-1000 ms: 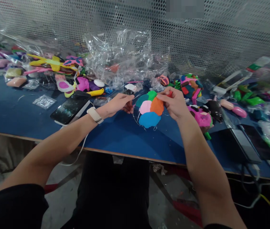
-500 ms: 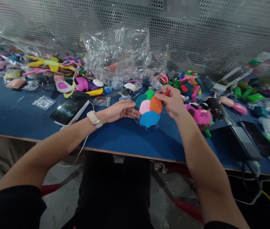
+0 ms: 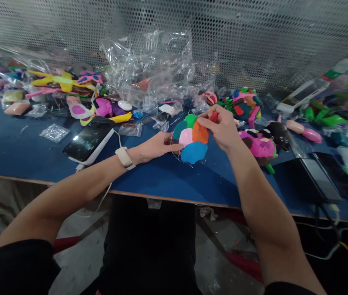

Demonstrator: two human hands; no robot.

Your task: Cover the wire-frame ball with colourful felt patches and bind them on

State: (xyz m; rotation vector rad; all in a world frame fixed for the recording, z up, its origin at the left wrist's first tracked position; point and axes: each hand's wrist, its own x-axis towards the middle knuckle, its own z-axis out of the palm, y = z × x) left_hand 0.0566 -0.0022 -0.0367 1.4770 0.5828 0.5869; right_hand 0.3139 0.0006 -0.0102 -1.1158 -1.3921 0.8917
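A flat cluster of coloured clay blobs, teal, green, pink, orange and blue, sits on a clear sheet on the blue table. My right hand is closed above its upper right edge, pinching a small red piece of clay. My left hand lies low on the table with fingers stretched towards the cluster's left edge, touching the clear sheet. A pale watch is on my left wrist.
A phone with a white cable lies left of my left hand. Crumpled clear plastic is piled at the back. Clay figures stand right of my right hand, dark phones beyond. Wire mesh closes the far side.
My left hand has dropped from a raised pinch to lie flat beside the cluster. My right hand has stayed at the cluster's upper right edge with the red piece.
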